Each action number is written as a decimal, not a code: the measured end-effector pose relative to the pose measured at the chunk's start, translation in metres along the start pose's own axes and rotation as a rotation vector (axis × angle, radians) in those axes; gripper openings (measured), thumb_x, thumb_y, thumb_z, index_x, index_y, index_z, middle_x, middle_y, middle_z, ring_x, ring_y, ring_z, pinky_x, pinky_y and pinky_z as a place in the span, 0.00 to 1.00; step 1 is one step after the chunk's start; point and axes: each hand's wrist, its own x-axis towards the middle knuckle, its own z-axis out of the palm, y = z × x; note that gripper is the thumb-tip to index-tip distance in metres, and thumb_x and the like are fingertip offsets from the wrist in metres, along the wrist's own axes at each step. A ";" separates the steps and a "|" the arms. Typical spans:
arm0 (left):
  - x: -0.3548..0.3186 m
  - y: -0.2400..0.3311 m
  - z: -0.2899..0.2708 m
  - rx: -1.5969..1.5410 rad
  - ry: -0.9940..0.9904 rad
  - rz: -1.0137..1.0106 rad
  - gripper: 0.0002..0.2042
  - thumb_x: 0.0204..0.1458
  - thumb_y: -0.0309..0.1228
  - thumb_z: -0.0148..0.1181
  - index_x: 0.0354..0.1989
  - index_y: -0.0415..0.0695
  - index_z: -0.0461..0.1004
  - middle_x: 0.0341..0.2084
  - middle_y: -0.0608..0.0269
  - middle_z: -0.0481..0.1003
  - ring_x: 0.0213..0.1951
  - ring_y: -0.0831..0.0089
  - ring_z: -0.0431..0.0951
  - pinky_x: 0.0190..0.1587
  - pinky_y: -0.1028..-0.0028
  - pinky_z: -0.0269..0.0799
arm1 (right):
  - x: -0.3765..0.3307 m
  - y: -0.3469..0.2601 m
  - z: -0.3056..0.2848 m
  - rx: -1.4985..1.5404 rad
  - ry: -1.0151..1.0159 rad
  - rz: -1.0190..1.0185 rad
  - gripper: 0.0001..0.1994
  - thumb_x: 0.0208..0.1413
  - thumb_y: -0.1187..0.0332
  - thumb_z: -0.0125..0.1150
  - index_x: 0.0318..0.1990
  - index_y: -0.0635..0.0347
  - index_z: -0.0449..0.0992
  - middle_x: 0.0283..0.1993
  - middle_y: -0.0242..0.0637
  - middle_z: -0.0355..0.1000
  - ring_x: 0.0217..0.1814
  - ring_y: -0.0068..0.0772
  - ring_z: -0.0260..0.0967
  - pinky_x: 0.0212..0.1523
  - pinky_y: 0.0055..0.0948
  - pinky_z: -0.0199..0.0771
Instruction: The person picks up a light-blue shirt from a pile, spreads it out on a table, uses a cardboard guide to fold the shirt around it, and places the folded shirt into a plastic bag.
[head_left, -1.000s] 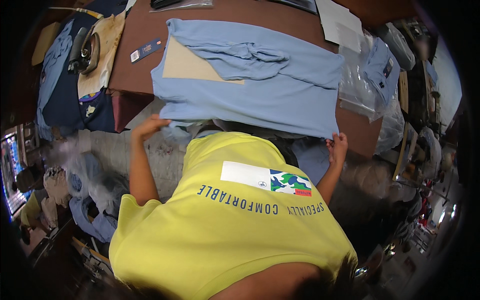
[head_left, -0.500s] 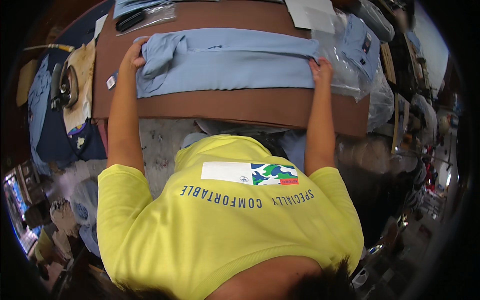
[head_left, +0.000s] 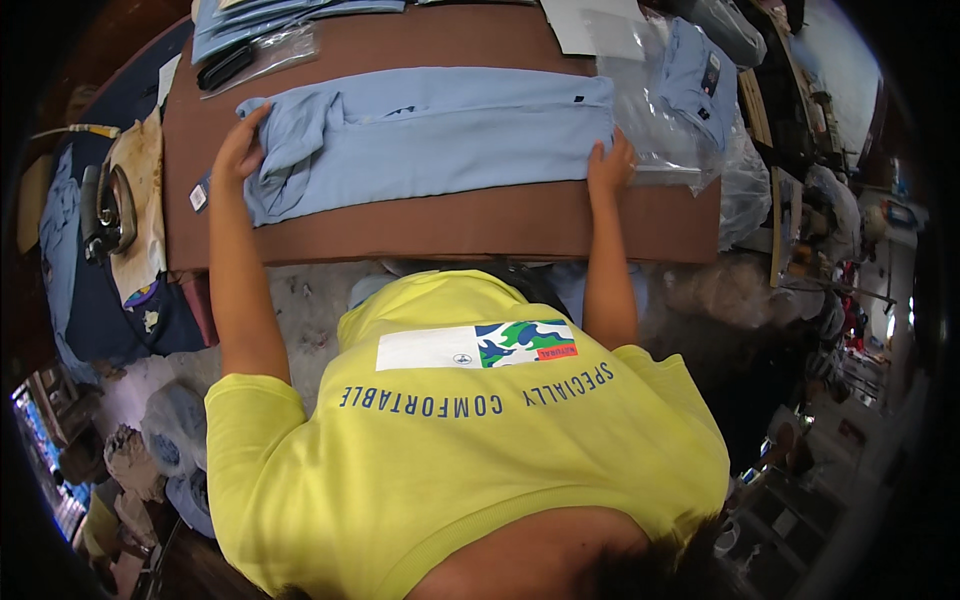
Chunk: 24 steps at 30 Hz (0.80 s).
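Observation:
A light blue garment (head_left: 460, 130) lies stretched out as a long folded strip across the brown table (head_left: 430, 225). Its left end is bunched and wrinkled, while the rest is fairly smooth; a small dark label shows near the right end. My left hand (head_left: 240, 145) is closed on the bunched left end. At the right edge, my right hand (head_left: 612, 165) pinches the cloth between thumb and fingers, which partly hide that edge. A small paper tag (head_left: 200, 195) sticks out beside my left wrist.
Far left is a stack of folded blue garments (head_left: 290, 25), with a dark item (head_left: 225, 66) near clear plastic. An iron (head_left: 122, 210) stands on a scorched cloth (head_left: 143, 165) at left. Rightward are clear plastic bags (head_left: 650, 125), another folded blue garment (head_left: 700, 85) and white card (head_left: 585, 25).
The garment's left end now lies nearer to me, so the strip slants. My right hand has slid down the right edge from the upper part, uncovering the small dark label.

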 end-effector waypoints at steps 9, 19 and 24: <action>-0.070 -0.040 0.041 1.015 0.562 0.945 0.13 0.47 0.34 0.54 0.40 0.44 0.72 0.36 0.58 0.71 0.40 0.65 0.70 0.43 0.70 0.64 | 0.002 0.047 -0.028 0.022 -0.368 0.253 0.16 0.38 0.54 0.64 0.33 0.51 0.75 0.41 0.35 0.68 0.46 0.41 0.63 0.46 0.38 0.62; -0.101 -0.097 0.123 1.314 0.790 1.065 0.15 0.48 0.37 0.54 0.46 0.54 0.70 0.52 0.61 0.61 0.55 0.58 0.56 0.55 0.54 0.45 | 0.013 0.040 -0.046 0.941 -0.335 0.326 0.11 0.39 0.72 0.65 0.32 0.61 0.70 0.27 0.31 0.68 0.28 0.19 0.61 0.30 0.20 0.62; -0.098 -0.117 0.100 1.410 0.854 1.000 0.17 0.50 0.40 0.51 0.50 0.58 0.67 0.58 0.61 0.54 0.59 0.54 0.50 0.55 0.48 0.41 | 0.013 0.034 -0.054 0.971 -0.537 0.453 0.16 0.42 0.73 0.64 0.40 0.62 0.66 0.28 0.31 0.68 0.28 0.19 0.61 0.29 0.19 0.60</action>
